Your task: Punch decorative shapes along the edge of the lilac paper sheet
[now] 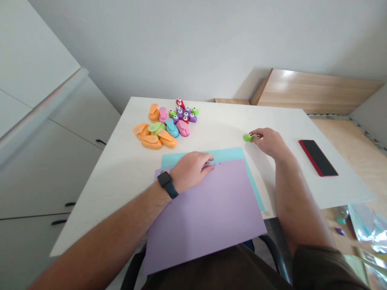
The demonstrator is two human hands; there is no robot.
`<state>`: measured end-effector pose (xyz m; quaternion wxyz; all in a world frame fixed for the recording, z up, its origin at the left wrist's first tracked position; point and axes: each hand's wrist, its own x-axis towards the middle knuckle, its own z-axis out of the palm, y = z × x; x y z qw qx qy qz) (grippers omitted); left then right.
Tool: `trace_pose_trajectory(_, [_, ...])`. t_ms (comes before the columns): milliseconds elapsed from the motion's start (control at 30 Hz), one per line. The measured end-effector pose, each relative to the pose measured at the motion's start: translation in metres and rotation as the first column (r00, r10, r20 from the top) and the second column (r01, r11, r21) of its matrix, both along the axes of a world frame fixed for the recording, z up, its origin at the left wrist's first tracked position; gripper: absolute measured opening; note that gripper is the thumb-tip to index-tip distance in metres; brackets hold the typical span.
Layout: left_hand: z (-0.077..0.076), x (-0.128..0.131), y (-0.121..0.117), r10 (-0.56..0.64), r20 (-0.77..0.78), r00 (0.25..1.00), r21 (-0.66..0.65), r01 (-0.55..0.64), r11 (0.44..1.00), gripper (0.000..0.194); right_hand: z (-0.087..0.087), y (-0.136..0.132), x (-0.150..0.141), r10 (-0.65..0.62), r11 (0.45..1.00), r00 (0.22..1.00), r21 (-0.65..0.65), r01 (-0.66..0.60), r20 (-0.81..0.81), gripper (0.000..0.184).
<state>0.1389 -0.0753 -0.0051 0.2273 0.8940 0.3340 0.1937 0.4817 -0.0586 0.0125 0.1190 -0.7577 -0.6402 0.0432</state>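
Observation:
A sheet of purple paper (208,213) lies partly on a light blue sheet (225,154) and hangs over the table's front edge. Its top edge has a row of small holes through which blue shows. My left hand (192,169), with a dark watch on the wrist, pinches this edge between thumb and fingers. Off to the right, my right hand (269,141) is closed at the fingertips on a small craft punch that the fingers partly hide. A green craft punch (248,137) with an eye on it sits against those fingertips.
Several lever craft punches (167,139) in orange, pink, green and blue stand at the back left. Beside them is a cluster of small eyed punches (181,114). A black and red flat case (318,158) lies on the right of the white table (121,177).

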Motion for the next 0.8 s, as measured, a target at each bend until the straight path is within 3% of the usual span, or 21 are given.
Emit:
trace_pose_trajectory(133, [0.000, 0.000, 0.000, 0.007, -0.003, 1.000, -0.006, -0.007, 1.000, 0.018, -0.010, 0.009, -0.005, 0.011, 1.000, 1.000, 0.022, -0.011, 0.024, 0.037])
trace_pose_trajectory(333, [0.001, -0.001, -0.001, 0.009, -0.012, 1.000, -0.003, -0.009, 1.000, 0.019, -0.012, 0.010, -0.010, 0.104, 0.994, 0.994, 0.030, -0.105, 0.013, 0.041])
trace_pose_trajectory(600, [0.000, -0.002, -0.001, 0.008, -0.014, 1.000, -0.010, -0.009, 1.000, 0.020, -0.033, 0.035, -0.013, -0.107, 0.984, 0.994, 0.144, 0.104, 0.009, 0.046])
trace_pose_trajectory(800, [0.002, -0.003, 0.000, 0.020, -0.009, 1.000, -0.020, -0.020, 1.000, 0.020, -0.036, 0.037, -0.011, -0.117, 0.977, 0.993, 0.180, 0.116, -0.005, 0.049])
